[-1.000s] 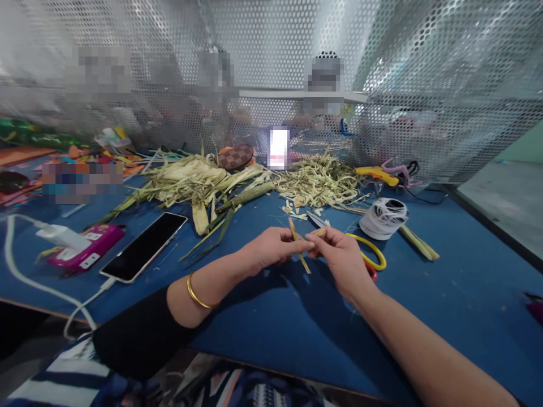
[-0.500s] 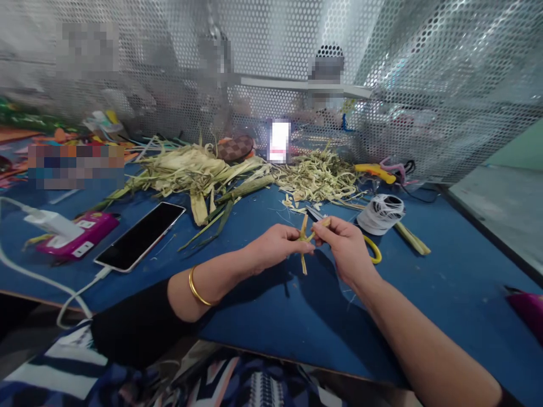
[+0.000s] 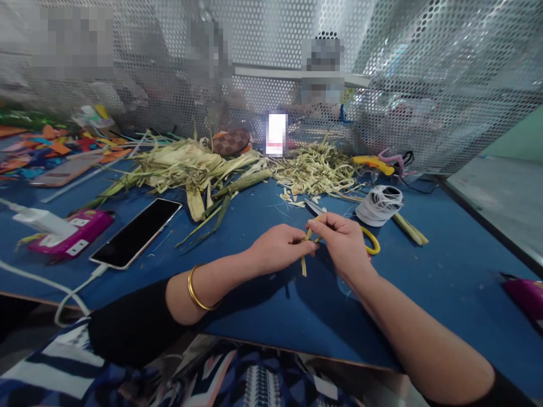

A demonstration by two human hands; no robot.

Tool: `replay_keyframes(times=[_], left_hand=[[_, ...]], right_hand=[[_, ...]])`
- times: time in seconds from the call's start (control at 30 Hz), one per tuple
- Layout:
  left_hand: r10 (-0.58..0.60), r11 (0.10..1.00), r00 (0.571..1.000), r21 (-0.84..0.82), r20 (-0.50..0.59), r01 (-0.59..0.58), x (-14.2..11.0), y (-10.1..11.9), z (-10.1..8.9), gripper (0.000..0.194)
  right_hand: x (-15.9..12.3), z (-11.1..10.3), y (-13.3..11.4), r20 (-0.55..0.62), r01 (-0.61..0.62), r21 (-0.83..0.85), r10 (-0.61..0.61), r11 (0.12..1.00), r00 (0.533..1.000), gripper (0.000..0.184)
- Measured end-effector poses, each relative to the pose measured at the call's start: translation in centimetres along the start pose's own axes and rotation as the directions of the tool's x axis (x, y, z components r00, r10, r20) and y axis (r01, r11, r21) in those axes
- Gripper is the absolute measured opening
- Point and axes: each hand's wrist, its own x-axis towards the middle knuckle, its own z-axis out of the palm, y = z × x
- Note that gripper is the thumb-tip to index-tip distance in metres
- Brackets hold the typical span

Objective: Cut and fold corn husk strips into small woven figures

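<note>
My left hand (image 3: 280,246) pinches a thin pale yellow dried husk strip (image 3: 304,267) between thumb and fingers, its split end pointing down below the thumb. Close against it, my right hand (image 3: 347,242) is closed, its thumb and fingertips gripping the upper part of the same strip. The fingers partly cover how the strip is bent or crossed. Behind and under my right hand lie scissors (image 3: 373,242) with a yellow handle, their blades showing beyond the fingertips. A spool of white thread (image 3: 379,206) stands just past that hand.
Piles of dried husks (image 3: 182,164) and shredded strips (image 3: 316,172) lie at the back before a perforated screen (image 3: 271,51). At left are a charging phone (image 3: 138,233) and a purple power strip (image 3: 76,232). A husk stalk (image 3: 410,229) lies right of the spool.
My right fingers have moved left and onto the strip's upper end, which stood free before. My left hand keeps its pinch. The whole view has shifted slightly.
</note>
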Motion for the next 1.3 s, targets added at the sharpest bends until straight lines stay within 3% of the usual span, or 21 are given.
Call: replay_keyframes(times=[0.1, 0.2, 0.3, 0.4, 0.53, 0.67, 0.8, 0.93, 1.03, 1.1, 1.17, 1.23, 1.3], left_hand=[[0.018, 0.999, 1.0, 0.032, 0.004, -0.018, -0.2, 0.2, 0.1, 0.031], [0.025, 0.999, 0.999, -0.036, -0.026, -0.026, -0.1, 0.4, 0.0, 0.032], [-0.026, 0.981, 0.994, -0.196, -0.104, 0.005, 0.0, 0.4, -0.2, 0.036], [-0.075, 0.954, 0.992, -0.298, -0.104, 0.041, 0.2, 0.3, -0.3, 0.041], [-0.127, 0.945, 0.989, -0.311, -0.071, 0.099, 0.4, 0.3, -0.7, 0.048], [-0.156, 0.91, 0.977, -0.406, -0.143, 0.086, 0.5, 0.6, -1.1, 0.034], [-0.178, 0.773, 0.97, -0.634, -0.167, 0.032, 0.5, 0.7, -0.9, 0.025], [-0.18, 0.514, 0.984, -0.854, -0.011, 0.084, 0.1, 0.7, -0.6, 0.02], [-0.204, 0.363, 0.975, -0.918, 0.092, 0.163, -0.2, 1.0, -0.6, 0.015], [-0.223, 0.31, 0.967, -0.931, 0.125, 0.192, -0.2, 1.2, -0.7, 0.013], [-0.233, 0.281, 0.964, -0.94, 0.13, 0.195, -0.2, 1.3, -0.8, 0.016], [-0.246, 0.274, 0.96, -0.941, 0.132, 0.199, -0.1, 1.3, -0.8, 0.017], [-0.256, 0.28, 0.959, -0.94, 0.124, 0.196, -0.1, 1.2, -0.8, 0.015]], right_hand=[[0.2, 0.2, 0.2, -0.051, -0.013, 0.038, 0.015, 0.999, 0.999, 0.018], [0.4, 0.0, -0.3, -0.029, -0.035, 0.107, 0.038, 0.994, 0.999, 0.019], [0.4, -0.4, -0.9, -0.026, -0.16, 0.254, 0.172, 0.954, 0.985, 0.024], [0.3, -0.5, -1.0, 0.069, -0.295, 0.364, 0.29, 0.883, 0.954, 0.034], [0.1, -0.3, -0.6, 0.157, -0.271, 0.393, 0.227, 0.878, 0.961, 0.028], [-0.1, 0.0, -0.3, 0.175, -0.243, 0.388, 0.188, 0.889, 0.967, 0.027], [-0.4, 0.4, -0.5, 0.192, -0.22, 0.503, 0.14, 0.836, 0.971, 0.026], [-0.7, 0.5, -1.0, 0.277, -0.24, 0.544, 0.097, 0.804, 0.956, 0.032], [-0.8, 0.3, -1.4, 0.308, -0.226, 0.524, 0.065, 0.821, 0.949, 0.03], [-0.9, -0.1, -1.6, 0.308, -0.161, 0.476, 0.008, 0.865, 0.951, 0.02], [-1.0, -0.6, -1.6, 0.313, -0.018, 0.356, -0.101, 0.934, 0.944, 0.01], [-1.0, -1.1, -1.5, 0.351, 0.204, 0.166, -0.251, 0.965, 0.902, 0.018], [-1.0, -1.4, -1.5, 0.406, 0.42, -0.009, -0.381, 0.907, 0.831, 0.021]])
